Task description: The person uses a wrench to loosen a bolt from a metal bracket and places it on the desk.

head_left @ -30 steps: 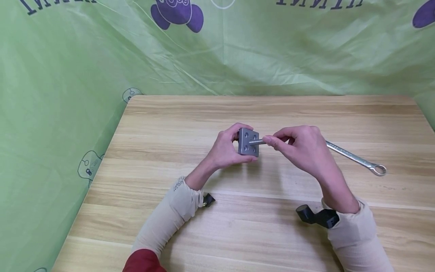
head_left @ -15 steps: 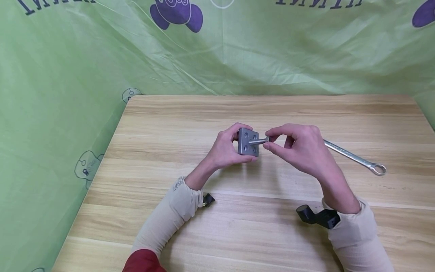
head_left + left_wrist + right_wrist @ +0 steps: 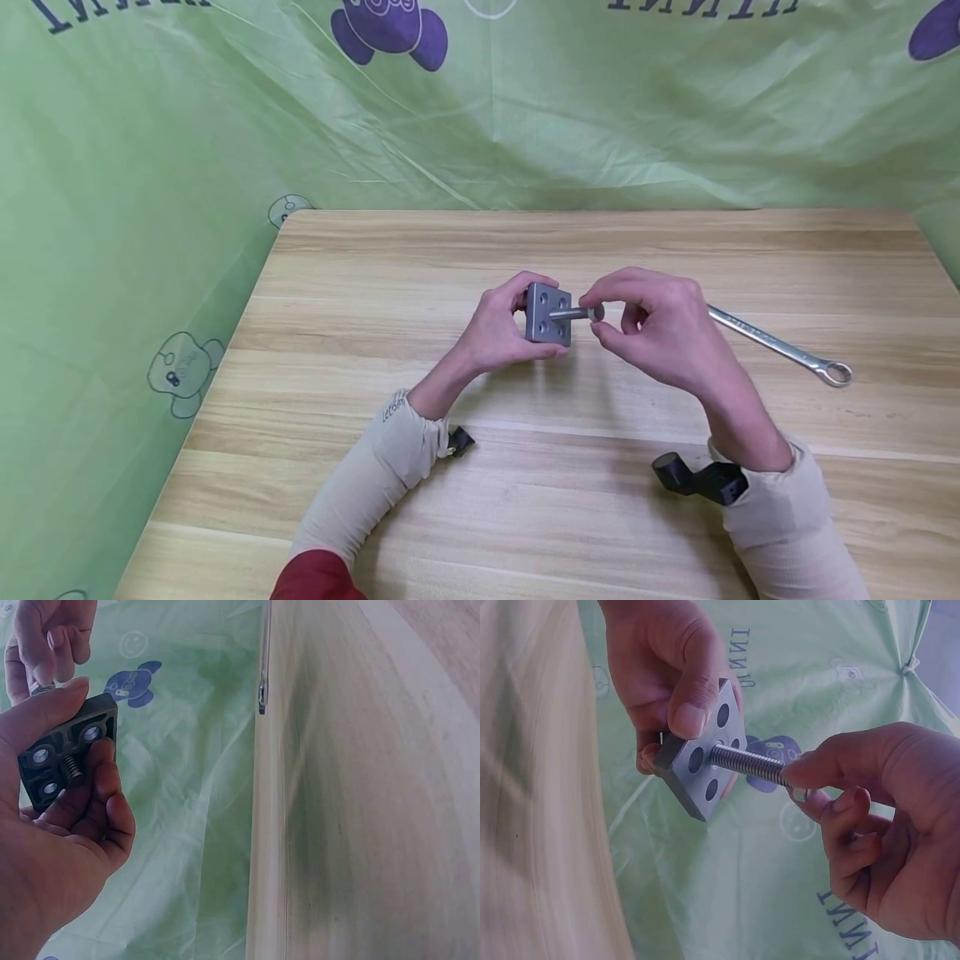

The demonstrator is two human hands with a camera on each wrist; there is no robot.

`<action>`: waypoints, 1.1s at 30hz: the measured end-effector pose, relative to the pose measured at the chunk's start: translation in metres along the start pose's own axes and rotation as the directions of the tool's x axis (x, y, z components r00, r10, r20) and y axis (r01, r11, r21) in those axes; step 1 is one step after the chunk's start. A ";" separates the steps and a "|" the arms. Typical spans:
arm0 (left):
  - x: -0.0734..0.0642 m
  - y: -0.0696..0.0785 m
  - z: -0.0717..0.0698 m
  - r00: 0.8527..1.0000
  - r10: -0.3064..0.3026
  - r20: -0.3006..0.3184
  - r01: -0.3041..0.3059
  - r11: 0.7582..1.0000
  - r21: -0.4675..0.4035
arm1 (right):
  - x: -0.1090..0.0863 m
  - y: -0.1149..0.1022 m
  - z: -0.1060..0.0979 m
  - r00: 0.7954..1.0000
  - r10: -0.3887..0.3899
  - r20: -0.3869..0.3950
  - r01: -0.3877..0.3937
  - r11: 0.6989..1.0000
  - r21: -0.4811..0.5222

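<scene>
My left hand (image 3: pixel 498 329) holds a small grey metal plate (image 3: pixel 542 321) by its edges, raised over the table. Holes sit near its corners, and a long threaded bolt (image 3: pixel 570 313) runs through its middle. From the plate's ribbed underside the threaded end of the bolt (image 3: pixel 73 768) sticks out, as the left wrist view shows. My right hand (image 3: pixel 660 325) has index finger and thumb about the bolt's head; in the right wrist view a fingertip (image 3: pixel 802 771) touches the head. Much of the bolt's shank (image 3: pixel 746 761) stands out of the plate on this side.
A combination wrench (image 3: pixel 780 342) lies on the wooden table (image 3: pixel 375 267), right of and partly behind my right hand. A green printed cloth (image 3: pixel 525 125) hangs behind and to the left. Black wrist cameras (image 3: pixel 701 479) sit on both sleeves.
My right fingers have shifted on the bolt's head, the index finger moving forward over it and the thumb back, baring more of the head. The left hand and plate have stayed in place.
</scene>
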State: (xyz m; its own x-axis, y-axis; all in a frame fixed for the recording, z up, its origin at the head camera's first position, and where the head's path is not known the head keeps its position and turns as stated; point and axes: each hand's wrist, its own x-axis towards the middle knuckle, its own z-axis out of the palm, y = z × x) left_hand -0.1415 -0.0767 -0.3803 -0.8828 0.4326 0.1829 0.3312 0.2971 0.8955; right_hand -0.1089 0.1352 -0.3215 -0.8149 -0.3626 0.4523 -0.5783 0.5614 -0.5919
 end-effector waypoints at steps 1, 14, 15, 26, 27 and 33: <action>0.000 0.000 0.000 1.000 0.001 0.000 -0.001 1.000 -0.001 | 0.000 0.000 0.001 1.000 -0.007 -0.004 0.007 1.000 0.002; 0.000 0.000 0.000 1.000 -0.005 -0.005 0.005 1.000 -0.002 | 0.001 0.004 0.001 0.998 -0.062 0.016 0.062 0.998 -0.012; 0.000 0.000 -0.001 1.000 -0.004 -0.008 0.004 1.000 -0.001 | 0.001 0.004 0.001 0.999 -0.038 0.019 0.039 0.999 -0.023; 0.000 0.001 -0.001 1.000 -0.005 -0.006 0.005 1.000 -0.007 | 0.003 -0.001 -0.004 0.965 0.253 0.068 -0.244 0.963 -0.113; 0.000 0.001 -0.001 1.000 -0.007 -0.005 0.007 1.000 -0.008 | 0.003 -0.001 -0.004 0.966 0.251 0.068 -0.243 0.963 -0.113; 0.000 0.001 -0.001 1.000 -0.013 0.001 0.013 1.000 -0.007 | 0.003 -0.002 -0.003 0.976 0.211 0.053 -0.206 0.974 -0.090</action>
State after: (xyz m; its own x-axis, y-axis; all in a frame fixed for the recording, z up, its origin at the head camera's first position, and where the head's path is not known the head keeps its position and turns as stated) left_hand -0.1411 -0.0770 -0.3791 -0.8868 0.4293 0.1712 0.3174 0.2964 0.9008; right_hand -0.1099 0.1359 -0.3171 -0.9195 -0.2745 0.2813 -0.3921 0.6885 -0.6101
